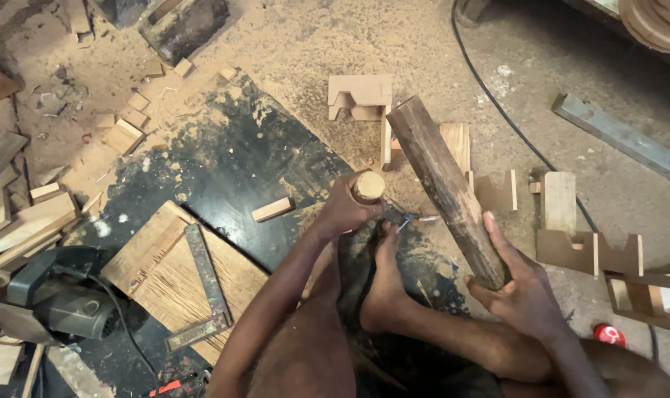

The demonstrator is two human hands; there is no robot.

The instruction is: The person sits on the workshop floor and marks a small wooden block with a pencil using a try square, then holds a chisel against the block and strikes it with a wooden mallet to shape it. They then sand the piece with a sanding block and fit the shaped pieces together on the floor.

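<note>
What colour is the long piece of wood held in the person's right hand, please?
The long piece of wood is dark weathered brown, paler at its cut end; the head view shows it.

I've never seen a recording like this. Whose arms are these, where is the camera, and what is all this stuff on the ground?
There is no machine here: a person wears a camera on their head, so this one picture looks straight down at their own arms and legs as they sit on a workshop floor covered in sawdust.

The left hand grips a tool by its round wooden handle, standing upright. The right hand holds a thick dark wooden club by its lower end, raised at a slant. A bare foot rests on a dark board next to the tool.

Around them lie a metal try square on a pale board, a power saw at the left, notched wooden pieces at the right, small offcuts, and a black cable.
</note>
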